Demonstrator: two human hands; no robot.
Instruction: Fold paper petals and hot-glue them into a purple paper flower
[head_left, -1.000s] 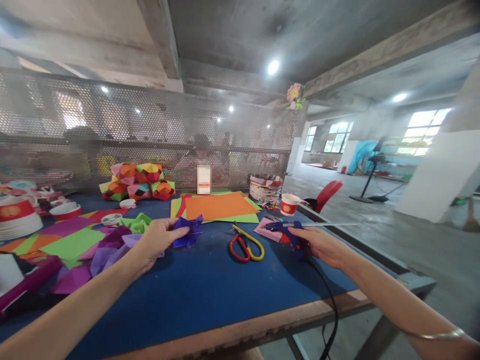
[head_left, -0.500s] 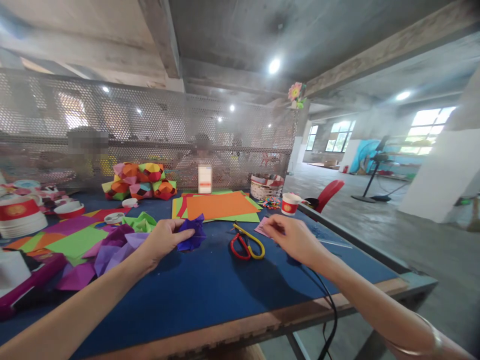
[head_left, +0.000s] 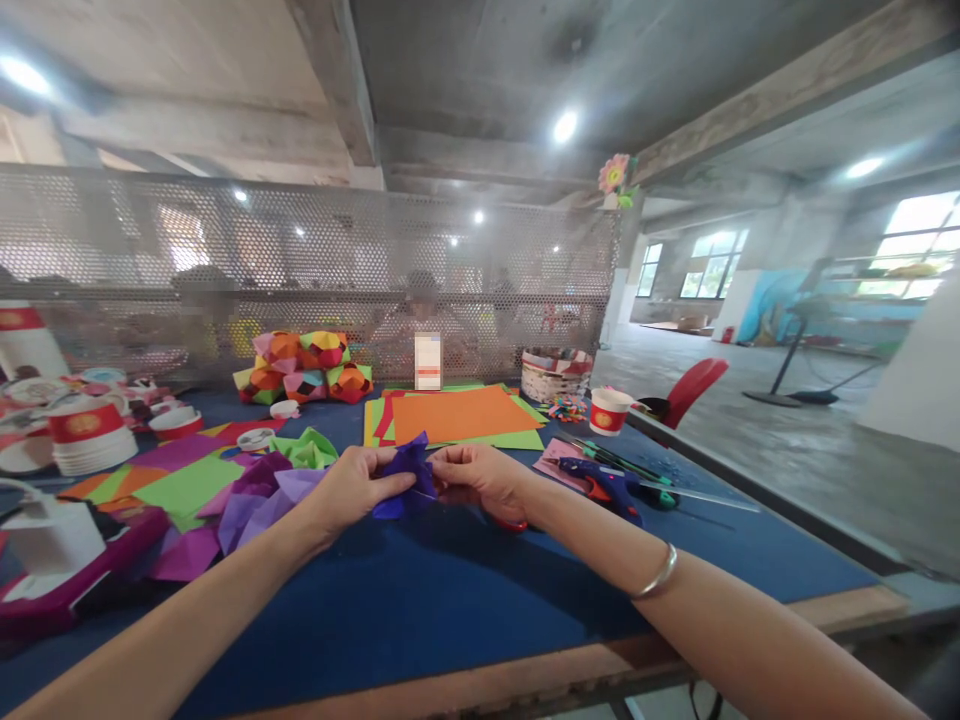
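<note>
A crumpled, folded dark purple paper piece [head_left: 406, 480] is held just above the blue table top [head_left: 450, 590] between both hands. My left hand [head_left: 352, 487] pinches its left side with thumb and fingers. My right hand [head_left: 480, 478] grips its right side, fingers curled; a bangle sits on that forearm. A blue glue gun [head_left: 604, 485] with a clear glue stick lies on the table to the right of my right hand. Red-and-yellow scissors [head_left: 510, 522] are mostly hidden beneath my right hand.
Purple and green folded papers [head_left: 270, 490] lie left of my hands. Orange and green sheets [head_left: 457, 415], a paper cup [head_left: 606, 411], a basket [head_left: 555, 372] and colourful paper balls [head_left: 307, 365] stand further back before a perforated metal screen. Stacked paper cups [head_left: 86, 435] sit far left.
My right hand let go of the glue gun, left it on the table, and moved left to take hold of the purple paper beside my left hand. The camera shifted slightly.
</note>
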